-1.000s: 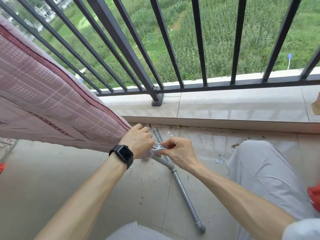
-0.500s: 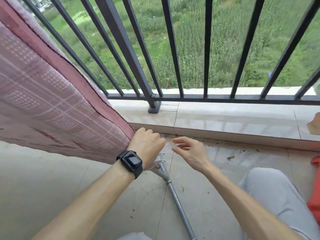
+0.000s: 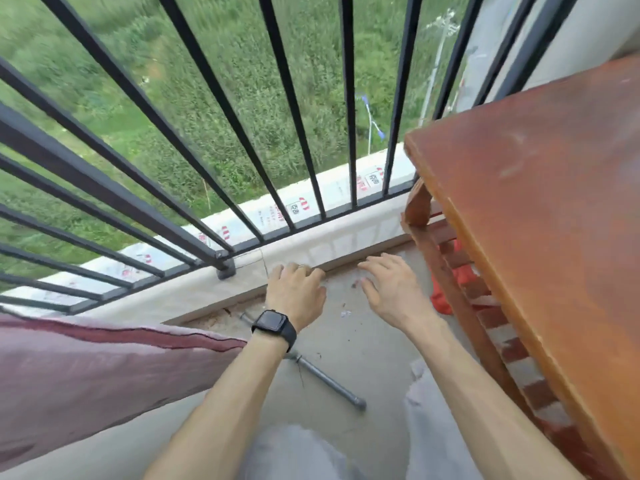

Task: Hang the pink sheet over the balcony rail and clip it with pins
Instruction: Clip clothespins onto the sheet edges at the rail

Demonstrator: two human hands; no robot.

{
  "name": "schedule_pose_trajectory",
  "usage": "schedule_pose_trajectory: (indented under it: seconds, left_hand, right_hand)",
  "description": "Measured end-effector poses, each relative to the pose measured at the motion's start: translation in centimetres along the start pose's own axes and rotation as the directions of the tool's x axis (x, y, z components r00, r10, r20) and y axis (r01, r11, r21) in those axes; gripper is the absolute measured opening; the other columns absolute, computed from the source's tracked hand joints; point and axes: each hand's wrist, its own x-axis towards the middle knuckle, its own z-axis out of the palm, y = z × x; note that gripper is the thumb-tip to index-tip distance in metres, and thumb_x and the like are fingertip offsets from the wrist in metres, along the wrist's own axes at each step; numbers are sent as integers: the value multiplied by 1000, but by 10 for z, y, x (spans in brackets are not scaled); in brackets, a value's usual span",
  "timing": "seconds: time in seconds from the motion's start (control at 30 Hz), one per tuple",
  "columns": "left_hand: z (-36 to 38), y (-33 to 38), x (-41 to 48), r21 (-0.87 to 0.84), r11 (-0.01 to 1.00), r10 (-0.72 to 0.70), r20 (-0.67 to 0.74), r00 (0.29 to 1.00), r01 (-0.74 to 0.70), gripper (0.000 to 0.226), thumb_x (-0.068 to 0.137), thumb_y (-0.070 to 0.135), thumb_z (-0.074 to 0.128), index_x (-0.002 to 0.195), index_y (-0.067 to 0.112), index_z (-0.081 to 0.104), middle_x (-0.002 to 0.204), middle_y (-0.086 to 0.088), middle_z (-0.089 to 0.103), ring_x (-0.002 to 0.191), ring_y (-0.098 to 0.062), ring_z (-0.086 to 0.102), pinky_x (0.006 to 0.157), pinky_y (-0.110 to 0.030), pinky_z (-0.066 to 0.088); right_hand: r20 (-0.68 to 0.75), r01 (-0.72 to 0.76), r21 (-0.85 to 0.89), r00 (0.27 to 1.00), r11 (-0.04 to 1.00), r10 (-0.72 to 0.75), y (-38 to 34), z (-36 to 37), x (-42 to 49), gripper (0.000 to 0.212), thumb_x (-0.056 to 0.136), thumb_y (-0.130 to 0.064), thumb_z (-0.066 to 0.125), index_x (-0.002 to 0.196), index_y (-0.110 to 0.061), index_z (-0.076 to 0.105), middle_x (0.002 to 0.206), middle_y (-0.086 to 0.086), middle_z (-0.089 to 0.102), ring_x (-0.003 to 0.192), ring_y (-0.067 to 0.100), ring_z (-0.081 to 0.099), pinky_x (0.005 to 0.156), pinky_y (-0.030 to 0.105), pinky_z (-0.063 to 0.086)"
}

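Observation:
The pink sheet [image 3: 104,372] with its dark red hem hangs at the lower left, below the black balcony railing [image 3: 145,174]. My left hand [image 3: 296,292], with a black watch on the wrist, hovers over the floor near the curb, fingers loosely spread and holding nothing. Just to its right, my right hand [image 3: 391,289] is also spread and empty. Both hands are clear of the sheet. No pin shows in either hand.
A grey metal pipe [image 3: 329,382] lies on the concrete floor under my left forearm. A brown wooden table [image 3: 536,220] fills the right side, with a red thing [image 3: 446,292] beneath it. The tiled curb [image 3: 311,258] runs under the railing.
My left hand has let go of the sheet's corner and both hands have moved right and apart. The view has swung right, bringing the wooden table in.

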Motion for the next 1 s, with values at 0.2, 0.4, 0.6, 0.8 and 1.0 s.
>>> schedule_pose_trajectory:
  seconds: [0.2, 0.4, 0.6, 0.8, 1.0]
  left_hand:
    - [-143, 54, -54, -64, 980, 186, -62, 981, -190, 39, 97, 41, 39, 131, 31, 55, 129, 2, 62, 123, -24, 52, 102, -39, 38]
    - [-215, 124, -80, -107, 893, 408, -222, 886, -438, 34, 97, 41, 42, 122, 32, 63, 115, 5, 68, 107, -26, 61, 89, -37, 42]
    - [-211, 219, -89, -221, 766, 578, -174, 797, -603, 38, 93, 37, 50, 128, 28, 60, 122, -1, 66, 112, -26, 60, 94, -40, 48]
    - [-163, 327, -87, -239, 720, 673, 12, 740, -652, 39, 92, 42, 51, 130, 33, 55, 128, -1, 61, 112, -25, 59, 87, -37, 47]
    - [-106, 430, -51, -295, 800, 593, 254, 764, -523, 48, 92, 42, 48, 137, 27, 42, 131, -5, 55, 116, -31, 55, 91, -42, 43]
  right_hand:
    - [-162, -119, -120, 982, 986, 99, -53, -155, -106, 34, 100, -27, 51, 128, -17, 67, 134, 2, 64, 133, 27, 49, 117, 35, 29]
    - [-375, -359, -94, 877, 929, 301, -63, -233, -220, 33, 98, -30, 55, 126, -18, 68, 133, 1, 65, 133, 24, 48, 116, 31, 30]
    - [-437, -567, 13, 738, 824, 514, -18, -246, -308, 34, 99, -33, 55, 129, -21, 66, 135, -2, 63, 131, 20, 49, 114, 29, 29]
    - [-309, -692, 67, 671, 719, 674, 73, -229, -357, 38, 101, -36, 49, 136, -24, 59, 139, -6, 59, 132, 17, 45, 114, 31, 33]
    - [-169, -731, 95, 658, 676, 734, 181, -228, -342, 46, 100, -24, 51, 146, -29, 47, 151, 1, 45, 135, 24, 42, 113, 36, 36]
